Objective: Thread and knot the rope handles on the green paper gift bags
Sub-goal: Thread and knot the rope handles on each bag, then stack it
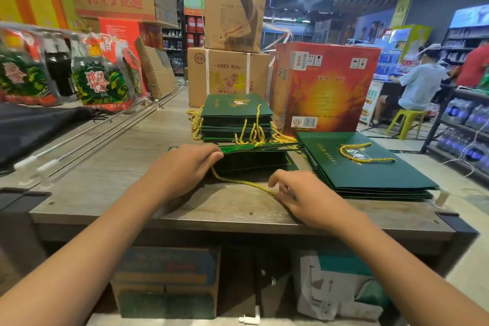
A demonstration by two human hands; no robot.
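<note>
The left hand (185,167) grips the mouth edge of a flat green paper gift bag (254,159) on the wooden counter (119,167). The right hand (304,193) pinches the twisted gold rope handle (238,181). Threading seems underway; knotting likely follows.

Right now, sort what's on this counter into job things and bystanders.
Job:
- open green bag, left hand holding its edge
- gold rope, pinched by right hand
- far bag stack
- right bag stack

Bystanders:
- red carton
- brown boxes
- drink packs
</note>
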